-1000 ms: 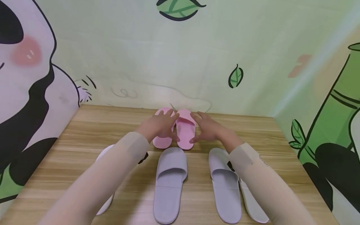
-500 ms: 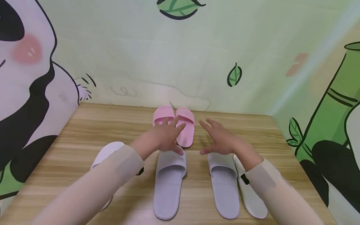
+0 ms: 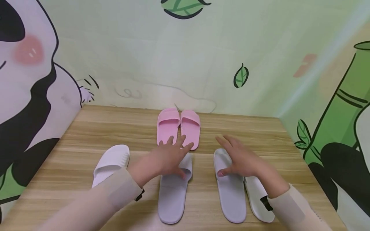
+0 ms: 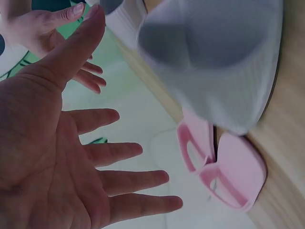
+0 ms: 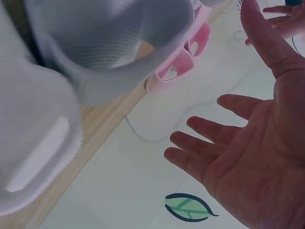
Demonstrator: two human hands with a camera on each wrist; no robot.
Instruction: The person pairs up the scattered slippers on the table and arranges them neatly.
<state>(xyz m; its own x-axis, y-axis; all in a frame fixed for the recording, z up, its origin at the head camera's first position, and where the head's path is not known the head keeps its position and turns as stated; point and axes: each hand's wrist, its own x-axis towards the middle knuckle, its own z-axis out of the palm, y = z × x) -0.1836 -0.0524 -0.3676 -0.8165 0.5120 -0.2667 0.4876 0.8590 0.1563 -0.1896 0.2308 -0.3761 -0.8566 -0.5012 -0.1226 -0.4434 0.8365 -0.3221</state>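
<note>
My left hand [image 3: 167,157], fingers spread and holding nothing, hovers over the front of one grey slipper [image 3: 172,202]. Above the second grey slipper [image 3: 232,202] is my right hand [image 3: 241,157], also spread and bare. The left wrist view shows the left palm [image 4: 57,152] beside the toe of a grey slipper [image 4: 214,81]. In the right wrist view, the right palm [image 5: 257,157] is apart from the slipper [image 5: 119,76]. Two pink slippers [image 3: 168,125] [image 3: 191,128] stand side by side against the wall, their heel ends partly behind the left fingers.
A white slipper [image 3: 111,160] lies on the left, partly hidden by the left sleeve. Another white slipper [image 3: 258,199] lies beside the right grey one, partly under the right hand. The wooden surface [image 3: 130,128] ends at a wall [image 3: 138,64] printed with a panda and leaves.
Both hands have drawn back from the pink slippers toward the person and moved apart, now over the grey pair. The pink slippers have come into fuller view and stay in place.
</note>
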